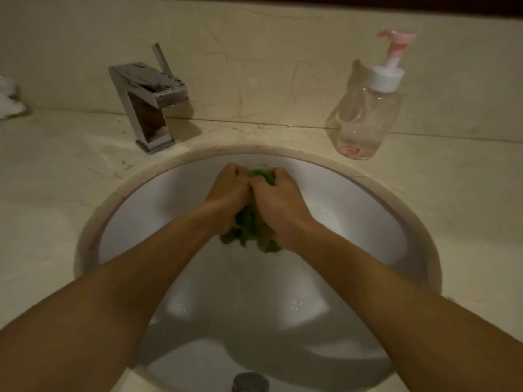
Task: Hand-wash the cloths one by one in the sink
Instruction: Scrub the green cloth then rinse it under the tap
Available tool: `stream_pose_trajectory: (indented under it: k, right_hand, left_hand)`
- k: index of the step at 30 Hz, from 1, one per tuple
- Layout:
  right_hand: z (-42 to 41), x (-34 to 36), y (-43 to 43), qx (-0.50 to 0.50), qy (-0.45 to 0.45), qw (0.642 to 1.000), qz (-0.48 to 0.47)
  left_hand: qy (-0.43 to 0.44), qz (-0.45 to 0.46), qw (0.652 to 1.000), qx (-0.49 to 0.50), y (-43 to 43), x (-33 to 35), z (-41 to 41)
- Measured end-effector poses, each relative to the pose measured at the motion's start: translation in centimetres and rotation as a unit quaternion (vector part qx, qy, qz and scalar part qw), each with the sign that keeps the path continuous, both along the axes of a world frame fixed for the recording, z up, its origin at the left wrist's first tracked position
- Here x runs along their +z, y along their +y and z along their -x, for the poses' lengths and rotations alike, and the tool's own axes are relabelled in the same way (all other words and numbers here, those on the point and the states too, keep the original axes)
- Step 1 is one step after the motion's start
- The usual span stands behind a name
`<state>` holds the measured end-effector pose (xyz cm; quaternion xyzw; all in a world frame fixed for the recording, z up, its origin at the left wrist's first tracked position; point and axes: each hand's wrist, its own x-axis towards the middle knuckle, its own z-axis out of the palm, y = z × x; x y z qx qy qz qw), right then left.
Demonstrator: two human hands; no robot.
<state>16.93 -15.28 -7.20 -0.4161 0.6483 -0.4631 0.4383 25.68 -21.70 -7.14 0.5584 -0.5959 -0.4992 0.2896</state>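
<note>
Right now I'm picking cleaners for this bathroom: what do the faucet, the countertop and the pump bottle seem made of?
Faucet: likely chrome-plated metal, mirror-bright with sharp reflections.
Countertop: looks like polished beige marble or marble-look stone, going by darker veins and soft sheen.
Pump bottle: apparently clear plastic; the pinkish liquid shows through, under a white collar and pink pump head.

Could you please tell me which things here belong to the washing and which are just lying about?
In use: crumpled green cloth, gripped by left hand and right hand; round white ceramic sink.
Lying about: square chrome tap; clear plastic pump bottle with pink nozzle; white fabric at far left.
</note>
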Motion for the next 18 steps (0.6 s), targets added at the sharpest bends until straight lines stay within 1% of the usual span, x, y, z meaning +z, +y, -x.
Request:
stream_pose_trajectory:
  k: [1, 3, 5, 7, 8, 9, 10, 12, 14, 15, 18]
  right_hand:
    - [-0.6, 0.0, 0.4, 0.01, -0.005, 1.0, 0.015]
    - [-0.6, -0.1, -0.1, -0.018, 0.005, 0.999, 0.039]
    - [0.1, 0.3, -0.6, -0.061, -0.002, 0.998, 0.02]
    - [0.7, 0.5, -0.7, -0.083, -0.052, 0.995, 0.007]
    - [0.5, 0.7, -0.4, -0.086, -0.101, 0.991, -0.002]
    - [0.2, 0.7, -0.1, -0.086, -0.131, 0.988, -0.01]
    - [-0.5, 0.8, 0.3, -0.082, -0.135, 0.987, -0.012]
    - [-1.8, 1.0, 1.1, -0.061, -0.094, 0.993, 0.019]
    - [-1.9, 0.8, 0.5, -0.068, -0.052, 0.996, 0.037]
    - [-1.7, 0.8, -0.2, -0.08, -0.046, 0.995, 0.034]
    - [-0.7, 0.8, -1.0, -0.093, -0.095, 0.991, -0.014]
  left_hand:
    - [0.028, -0.007, 0.999, 0.023, 0.2, 0.3, -0.1]
    - [0.063, 0.002, 0.997, 0.05, 1.0, 0.8, 0.4]
    - [0.071, 0.036, 0.995, 0.054, 2.8, 1.0, 1.8]
    - [0.073, 0.082, 0.993, 0.051, 4.4, 1.0, 3.1]
    - [0.074, 0.094, 0.991, 0.056, 4.4, 1.0, 3.2]
    - [0.08, 0.092, 0.991, 0.063, 3.9, 1.0, 2.9]
    - [0.089, 0.08, 0.99, 0.07, 3.0, 1.0, 2.3]
    - [0.125, 0.031, 0.987, 0.091, 1.5, 1.2, 1.1]
    - [0.154, -0.002, 0.983, 0.104, 1.3, 1.2, 0.7]
    - [0.144, -0.003, 0.985, 0.098, 1.8, 1.2, 1.1]
    - [0.114, 0.042, 0.989, 0.083, 3.5, 1.3, 2.6]
